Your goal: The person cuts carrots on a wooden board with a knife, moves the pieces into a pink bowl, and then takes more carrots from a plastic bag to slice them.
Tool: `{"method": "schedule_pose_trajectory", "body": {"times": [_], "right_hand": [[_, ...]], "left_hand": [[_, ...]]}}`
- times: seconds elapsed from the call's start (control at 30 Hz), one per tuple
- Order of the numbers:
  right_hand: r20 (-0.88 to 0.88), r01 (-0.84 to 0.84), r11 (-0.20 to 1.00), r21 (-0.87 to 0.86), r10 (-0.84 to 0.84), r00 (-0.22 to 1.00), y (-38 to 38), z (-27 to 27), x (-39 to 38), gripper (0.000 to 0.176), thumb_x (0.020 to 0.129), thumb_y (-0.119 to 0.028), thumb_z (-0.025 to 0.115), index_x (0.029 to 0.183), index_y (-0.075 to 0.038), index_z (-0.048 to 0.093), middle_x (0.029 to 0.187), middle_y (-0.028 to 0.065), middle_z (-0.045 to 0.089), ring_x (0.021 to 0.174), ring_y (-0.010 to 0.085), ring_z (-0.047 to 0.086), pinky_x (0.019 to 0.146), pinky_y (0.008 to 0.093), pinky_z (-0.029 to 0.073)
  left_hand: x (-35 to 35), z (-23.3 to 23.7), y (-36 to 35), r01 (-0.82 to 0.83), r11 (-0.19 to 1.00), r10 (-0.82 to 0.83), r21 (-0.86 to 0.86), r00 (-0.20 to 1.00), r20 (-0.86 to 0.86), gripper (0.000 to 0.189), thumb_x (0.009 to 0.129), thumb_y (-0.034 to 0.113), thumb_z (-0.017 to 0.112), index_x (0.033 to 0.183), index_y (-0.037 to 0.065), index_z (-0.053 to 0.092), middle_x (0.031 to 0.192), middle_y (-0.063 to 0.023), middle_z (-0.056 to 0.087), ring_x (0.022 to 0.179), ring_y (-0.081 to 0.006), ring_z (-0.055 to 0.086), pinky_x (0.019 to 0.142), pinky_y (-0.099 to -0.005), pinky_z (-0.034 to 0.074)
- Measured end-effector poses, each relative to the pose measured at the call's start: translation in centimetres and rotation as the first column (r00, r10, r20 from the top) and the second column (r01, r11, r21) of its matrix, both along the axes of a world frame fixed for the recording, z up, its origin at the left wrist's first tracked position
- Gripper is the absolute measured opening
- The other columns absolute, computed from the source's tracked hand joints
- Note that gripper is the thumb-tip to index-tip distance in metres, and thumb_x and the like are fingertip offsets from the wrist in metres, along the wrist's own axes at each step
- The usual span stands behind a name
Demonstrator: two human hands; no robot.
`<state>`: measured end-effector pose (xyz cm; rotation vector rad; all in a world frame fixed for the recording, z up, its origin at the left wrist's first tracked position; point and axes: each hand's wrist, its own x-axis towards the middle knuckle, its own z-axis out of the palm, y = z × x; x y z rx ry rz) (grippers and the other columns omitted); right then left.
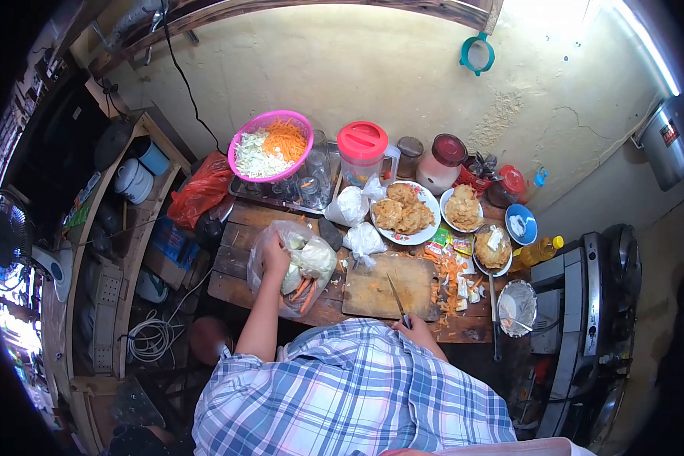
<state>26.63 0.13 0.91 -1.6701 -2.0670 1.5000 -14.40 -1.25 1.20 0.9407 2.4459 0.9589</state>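
Note:
My left hand (276,257) is curled at the mouth of a clear plastic bag (262,267), its fingertips partly hidden by the plastic. Pale green cabbage (314,258) and several carrots (305,292) are in that bag. In my right hand (416,331) is a knife (396,295), its blade pointing up and away over the wooden cutting board (372,287). Orange and white vegetable scraps (452,289) lie along the board's right side. Two tied bags of white contents, one an upper white bag (347,207), the other a lower white bag (363,240), sit behind the board.
A pink basket (309,156) of shredded cabbage and carrot stands at the back left, beside a red-lidded pitcher (363,144). Fritters fill a floral plate (431,228) and smaller plates. An oil bottle (538,252), a metal pot (517,304) and a stove (591,296) are on the right.

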Motion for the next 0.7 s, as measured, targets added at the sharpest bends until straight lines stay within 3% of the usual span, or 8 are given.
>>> {"method": "schedule_pose_trajectory", "body": {"times": [0.03,0.27,0.37,0.43,0.47,0.53,0.57,0.7], "right_hand": [[-0.027,0.013,1.000,-0.012,-0.014,1.000,0.0,-0.4,0.2,0.022,0.085,-0.019,0.063,0.088,0.003,0.057,0.082,0.0113,0.068,0.079,0.0179,0.065,0.071,0.0293,0.049],[-0.014,0.005,1.000,-0.019,-0.006,1.000,0.0,1.0,-0.1,0.023,0.085,-0.019,0.063,0.089,0.003,0.055,0.081,0.0116,0.068,0.077,0.0180,0.065,0.070,0.0291,0.048],[-0.063,0.028,0.999,-0.019,-0.029,0.998,0.0,-0.2,0.1,0.024,0.085,-0.019,0.063,0.088,0.003,0.055,0.080,0.0118,0.068,0.076,0.0182,0.065,0.070,0.0293,0.048],[-0.038,0.028,0.999,-0.023,-0.029,0.999,0.0,1.0,-0.1,0.023,0.085,-0.019,0.063,0.088,0.003,0.055,0.080,0.0120,0.068,0.076,0.0184,0.065,0.070,0.0294,0.048],[-0.013,0.023,0.999,-0.027,-0.024,1.000,-0.1,1.4,-0.2,0.023,0.085,-0.019,0.063,0.088,0.003,0.055,0.080,0.0123,0.068,0.077,0.0186,0.065,0.070,0.0295,0.048],[-0.037,0.020,0.999,-0.026,-0.021,0.999,-0.1,-0.1,0.1,0.023,0.085,-0.019,0.063,0.088,0.003,0.055,0.080,0.0125,0.068,0.077,0.0189,0.065,0.070,0.0295,0.048],[-0.059,0.020,0.999,-0.025,-0.021,0.998,0.0,-0.9,0.3,0.023,0.086,-0.019,0.063,0.088,0.003,0.055,0.081,0.0126,0.068,0.078,0.0192,0.065,0.070,0.0295,0.048],[-0.017,-0.001,1.000,-0.015,0.000,1.000,0.0,0.2,0.1,0.023,0.086,-0.019,0.063,0.089,0.003,0.055,0.081,0.0126,0.068,0.079,0.0194,0.066,0.070,0.0294,0.048]], "left_hand": [[0.4,-0.1,0.0,0.146,0.932,-0.084,0.332,0.977,-0.195,0.034,0.068,-0.001,0.063,0.102,-0.002,0.059,0.099,-0.0229,0.062,0.097,-0.0389,0.059,0.082,-0.0419,0.046],[1.9,1.6,-2.8,0.335,0.936,-0.295,0.107,0.914,-0.280,0.033,0.071,0.009,0.062,0.103,0.000,0.063,0.097,-0.0219,0.064,0.092,-0.0363,0.061,0.083,-0.0410,0.047],[0.8,1.7,-3.3,0.257,0.963,-0.253,0.076,0.966,-0.051,0.030,0.071,0.013,0.063,0.098,-0.002,0.063,0.090,-0.0217,0.066,0.085,-0.0356,0.064,0.079,-0.0404,0.049],[-3.0,-3.3,-2.9,-0.172,0.981,0.136,0.093,0.940,0.312,0.029,0.070,0.013,0.066,0.094,-0.003,0.065,0.078,-0.0190,0.066,0.078,-0.0348,0.065,0.073,-0.0395,0.051],[-3.4,-3.2,-3.1,-0.173,0.981,0.137,0.093,0.940,0.312,0.029,0.070,0.013,0.066,0.094,-0.003,0.065,0.078,-0.0190,0.066,0.078,-0.0348,0.065,0.073,-0.0395,0.051],[-4.3,-2.8,-2.9,-0.077,0.992,0.054,0.099,0.975,0.214,0.030,0.067,0.013,0.070,0.092,-0.003,0.066,0.074,-0.0173,0.067,0.075,-0.0339,0.066,0.070,-0.0383,0.052],[-4.7,-2.7,-2.5,0.039,0.998,-0.041,-0.044,0.998,-0.056,0.031,0.066,0.012,0.074,0.093,0.000,0.067,0.081,-0.0177,0.068,0.081,-0.0337,0.066,0.074,-0.0381,0.052],[-2.8,1.1,-1.6,0.189,0.966,-0.222,-0.178,0.957,-0.187,0.039,0.064,0.016,0.078,0.099,0.002,0.067,0.095,-0.0186,0.067,0.091,-0.0332,0.065,0.080,-0.0373,0.051]]}}
